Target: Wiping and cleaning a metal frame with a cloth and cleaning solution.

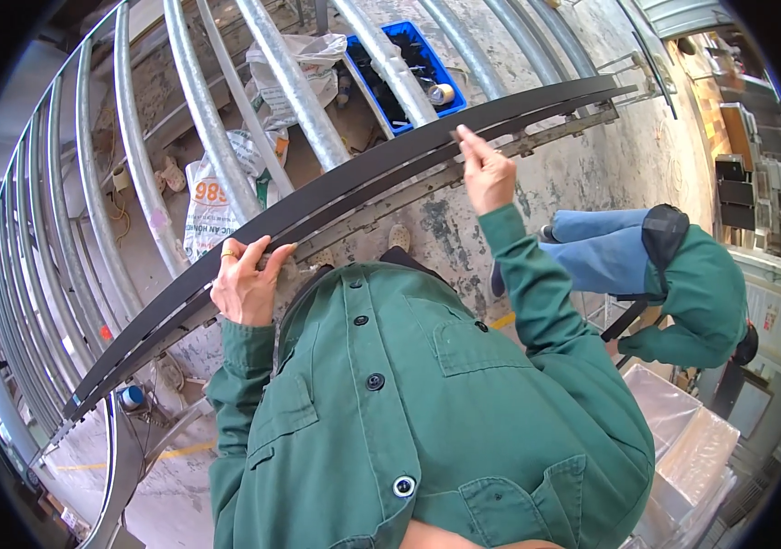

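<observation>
A long, flat, dark strip lies across a row of grey metal rollers or tubes; its ends look bent by the lens. My left hand, with a ring on one finger, grips the strip's near edge, fingers on top and thumb at the side. Over the right part of the strip is my right hand. Its fingers are drawn together, the index finger reaching toward the strip; the fingertips are slightly blurred, and what they hold, if anything, is unclear. A metal rail runs along the strip's near side.
Beyond the strip, the metal tubes stretch away. Below them are a blue crate with dark pieces and a tape roll, plus white sacks. At right, a person in green bends over. Clear plastic-wrapped boxes stand at lower right.
</observation>
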